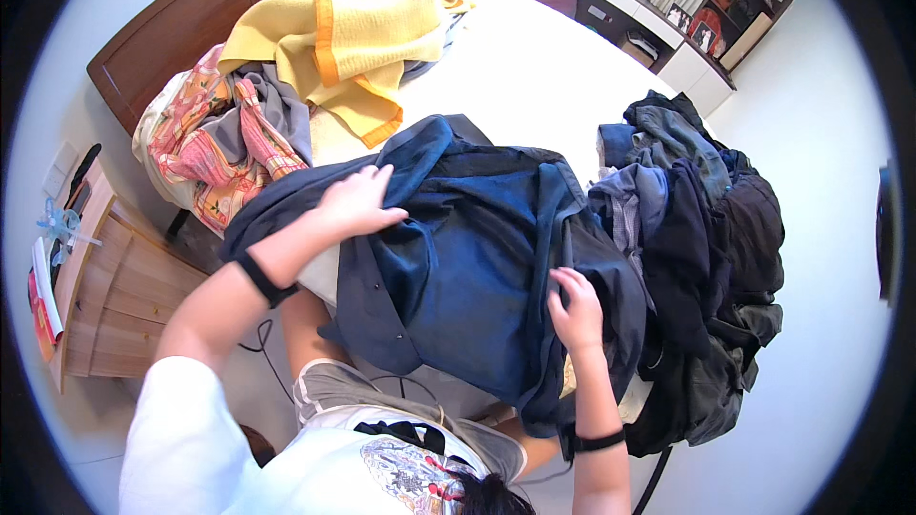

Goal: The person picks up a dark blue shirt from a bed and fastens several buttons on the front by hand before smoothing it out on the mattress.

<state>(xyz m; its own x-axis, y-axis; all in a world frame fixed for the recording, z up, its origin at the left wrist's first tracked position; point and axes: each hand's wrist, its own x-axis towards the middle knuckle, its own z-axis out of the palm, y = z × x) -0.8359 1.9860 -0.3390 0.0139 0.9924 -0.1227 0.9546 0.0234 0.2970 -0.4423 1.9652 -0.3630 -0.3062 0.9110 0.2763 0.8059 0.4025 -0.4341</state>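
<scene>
1. Here we are, mid-frame: the dark blue jacket (pixel 468 267) lies opened out and rumpled across the near part of the white bed (pixel 534 48).
2. We see the left hand (pixel 358 202) on its upper left part, fingers stretched and spread, not clenched; the right hand (pixel 575 310) is half curled at its right side, thumb and forefinger apart. Whether that one pinches any cloth, we cannot tell.
3. First danger: a slide! The jacket's lower edge droops toward the shorts (pixel 320 391) at bottom centre, so its own weight could drag it down if neither hand bears on it.
4. Next, creases: we spot ridges across the middle, and pressing on them unsmoothed could set them in.
5. Over on the right, the heap of dark clothes (pixel 735 238) crowds the jacket; a wide sweep of the right arm could snag it or topple its loose lower end.
6. Lower left, a cable (pixel 272 348) runs near the leg; a careless step could catch it.
7. Now the blind spots: we can't see the fingers' undersides, the bed edge beneath the jacket, or where its far right side ends among similar dark cloth.
8. The feet are lost to us too.
</scene>
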